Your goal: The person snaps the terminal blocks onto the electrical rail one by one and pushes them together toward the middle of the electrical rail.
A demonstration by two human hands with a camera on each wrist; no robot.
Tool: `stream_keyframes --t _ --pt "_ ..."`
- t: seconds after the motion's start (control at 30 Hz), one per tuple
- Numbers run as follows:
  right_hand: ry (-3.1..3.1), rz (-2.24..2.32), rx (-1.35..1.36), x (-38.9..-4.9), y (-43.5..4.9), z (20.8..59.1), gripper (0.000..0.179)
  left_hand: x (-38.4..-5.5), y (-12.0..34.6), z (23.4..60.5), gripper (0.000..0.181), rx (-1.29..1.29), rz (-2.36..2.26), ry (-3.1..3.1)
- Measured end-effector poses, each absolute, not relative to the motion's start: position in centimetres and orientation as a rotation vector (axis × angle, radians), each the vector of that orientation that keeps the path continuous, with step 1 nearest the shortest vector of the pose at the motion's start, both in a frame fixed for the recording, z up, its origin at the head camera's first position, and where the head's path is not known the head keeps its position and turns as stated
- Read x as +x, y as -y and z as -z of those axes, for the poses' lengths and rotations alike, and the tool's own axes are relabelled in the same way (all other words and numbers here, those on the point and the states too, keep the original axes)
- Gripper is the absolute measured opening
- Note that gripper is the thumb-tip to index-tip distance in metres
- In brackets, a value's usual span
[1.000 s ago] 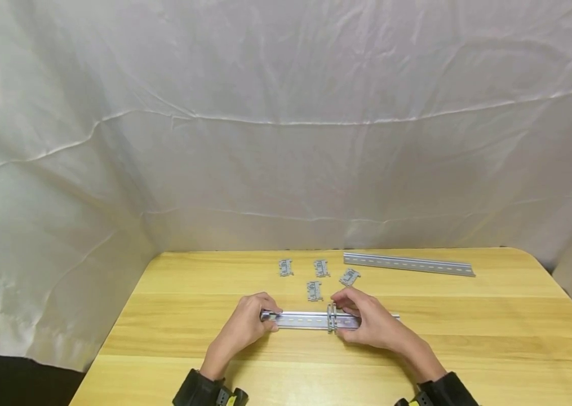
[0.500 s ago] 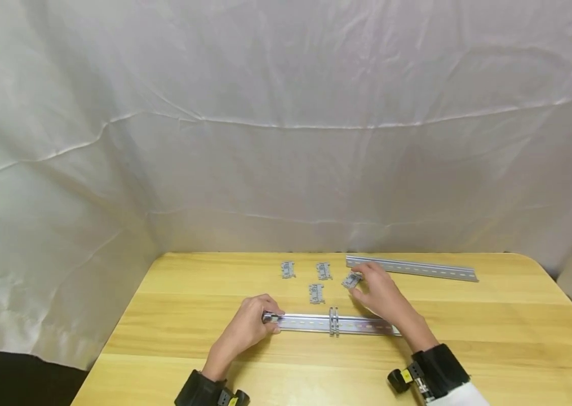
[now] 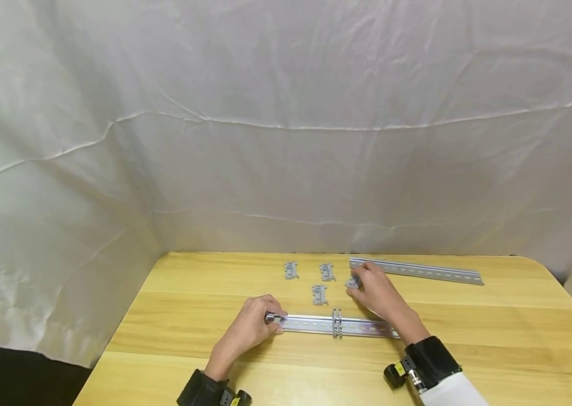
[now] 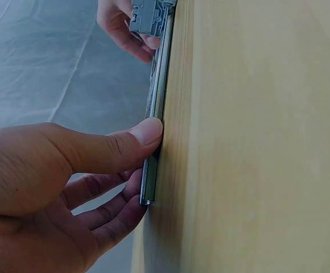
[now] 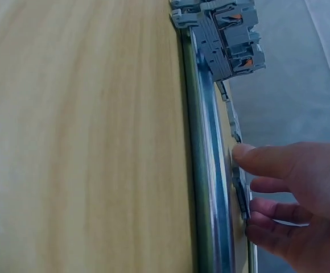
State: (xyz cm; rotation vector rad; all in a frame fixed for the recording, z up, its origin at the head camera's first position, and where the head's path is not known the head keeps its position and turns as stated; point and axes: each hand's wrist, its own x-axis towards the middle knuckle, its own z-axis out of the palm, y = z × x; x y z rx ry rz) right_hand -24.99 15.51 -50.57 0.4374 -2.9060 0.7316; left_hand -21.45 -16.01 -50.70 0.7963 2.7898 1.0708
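Note:
In the head view my left hand [image 3: 247,327] grips the left end of a slotted metal DIN rail [image 3: 308,323] on the table, thumb on the near edge and fingers on the far one. Two grey terminal blocks [image 3: 337,323] stand clipped side by side near the rail's middle. Beyond the rail, my right hand [image 3: 381,294] pinches a loose grey terminal block [image 3: 352,282] between thumb and fingers, partly hiding it. In the right wrist view this terminal block [image 5: 240,185] looks low at the tabletop. Orange parts show on the clipped blocks.
Several more grey terminal blocks lie flat: one at the back left [image 3: 291,270], one at the back middle [image 3: 327,272], one nearer the rail [image 3: 319,295]. A second DIN rail [image 3: 422,270] lies behind my right hand. Pale cloth [image 3: 286,169] hangs behind the wooden table [image 3: 174,316].
My right hand has left the clipped terminal blocks, reached away to the loose slanted one and taken hold of it. The left hand stays on the rail's end.

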Motion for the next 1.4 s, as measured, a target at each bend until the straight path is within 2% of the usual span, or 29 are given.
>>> stream_keyframes --t 0.3,0.53,0.8,1.03,1.4 --pt "2.91 -0.713 0.445 -25.5 -15.1 50.7 0.04 -21.5 16.2 50.6 0.023 0.804 -1.074 -2.8" --pt "2.912 -0.745 0.465 -25.3 -15.6 50.0 0.048 -21.5 16.2 50.7 0.024 0.793 -1.065 -2.81" --pt "2.876 -0.764 0.516 -23.6 -17.5 48.1 0.051 -21.6 16.1 50.8 0.024 0.807 -1.084 -2.789" --pt "2.792 -0.746 0.63 -21.7 -20.2 46.8 0.046 -21.7 16.0 50.7 0.023 0.809 -1.084 -2.784" --pt "2.727 -0.972 0.722 -19.4 -24.2 48.2 0.047 -22.5 16.1 50.6 0.024 0.815 -1.056 -2.799"
